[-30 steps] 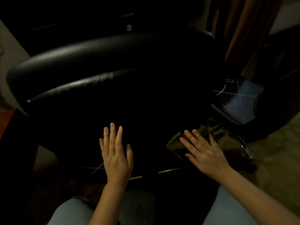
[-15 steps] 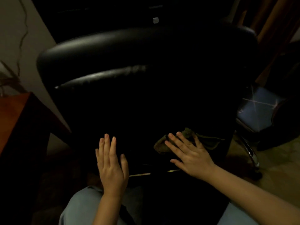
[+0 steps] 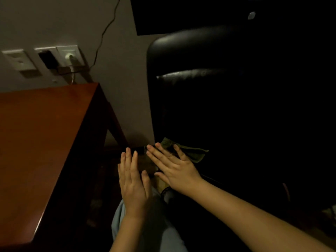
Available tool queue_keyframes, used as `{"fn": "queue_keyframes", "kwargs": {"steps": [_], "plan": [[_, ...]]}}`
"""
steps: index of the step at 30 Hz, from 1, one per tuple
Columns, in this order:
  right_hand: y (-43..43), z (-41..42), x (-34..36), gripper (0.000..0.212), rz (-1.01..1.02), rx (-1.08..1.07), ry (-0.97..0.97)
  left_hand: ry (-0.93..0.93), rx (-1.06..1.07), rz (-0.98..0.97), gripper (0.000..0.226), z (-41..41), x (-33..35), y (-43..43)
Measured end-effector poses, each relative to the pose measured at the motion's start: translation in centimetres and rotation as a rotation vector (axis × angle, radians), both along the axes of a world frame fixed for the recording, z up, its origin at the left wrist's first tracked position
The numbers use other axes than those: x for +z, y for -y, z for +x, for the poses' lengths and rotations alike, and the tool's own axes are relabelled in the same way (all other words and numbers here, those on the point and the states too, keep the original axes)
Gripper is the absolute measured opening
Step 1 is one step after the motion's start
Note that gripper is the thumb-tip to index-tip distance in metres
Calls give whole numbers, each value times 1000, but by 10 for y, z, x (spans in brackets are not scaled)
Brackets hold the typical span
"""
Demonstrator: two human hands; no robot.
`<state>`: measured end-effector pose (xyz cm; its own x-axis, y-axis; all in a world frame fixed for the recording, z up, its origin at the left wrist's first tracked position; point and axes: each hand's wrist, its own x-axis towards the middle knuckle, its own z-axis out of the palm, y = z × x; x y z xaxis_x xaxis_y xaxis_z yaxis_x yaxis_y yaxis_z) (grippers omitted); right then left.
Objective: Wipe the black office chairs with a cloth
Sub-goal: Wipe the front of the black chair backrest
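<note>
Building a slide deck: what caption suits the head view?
Right hand presses a green cloth on the black office chair; left hand open alongside, beside a wooden desk.

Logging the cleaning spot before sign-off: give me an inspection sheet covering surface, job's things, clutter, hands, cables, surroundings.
Surface: black leather office chair, glossy, with a pale worn ridge; the rest is too dark to judge.
Job's things: olive-green cloth, crumpled, on the chair's lower left part.
Clutter: nothing seen.
Hands: right hand presses flat on the cloth; left hand beside it, fingers straight, holds nothing.
Cables: thin dark cable runs up the grey wall; white plug and black adapter sit in wall sockets.
Surroundings: reddish-brown wooden table left of the chair.
</note>
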<state>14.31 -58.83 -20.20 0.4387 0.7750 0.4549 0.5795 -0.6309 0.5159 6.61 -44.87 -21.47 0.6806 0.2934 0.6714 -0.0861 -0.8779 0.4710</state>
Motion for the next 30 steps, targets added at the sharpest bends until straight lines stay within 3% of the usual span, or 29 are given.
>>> {"fn": "queue_keyframes", "kwargs": {"steps": [9, 17, 25, 30], "plan": [[38, 9, 0, 73, -68, -84, 55, 6, -140, -7, 49, 29, 10, 22], [147, -8, -20, 61, -86, -213, 73, 10, -370, 40, 49, 57, 22, 92], [262, -58, -28, 59, 5, -393, 114, 58, -526, 49, 49, 70, 26, 157], [310, -94, -35, 64, 180, -487, 121, 92, -613, 89, 47, 71, 24, 193]]}}
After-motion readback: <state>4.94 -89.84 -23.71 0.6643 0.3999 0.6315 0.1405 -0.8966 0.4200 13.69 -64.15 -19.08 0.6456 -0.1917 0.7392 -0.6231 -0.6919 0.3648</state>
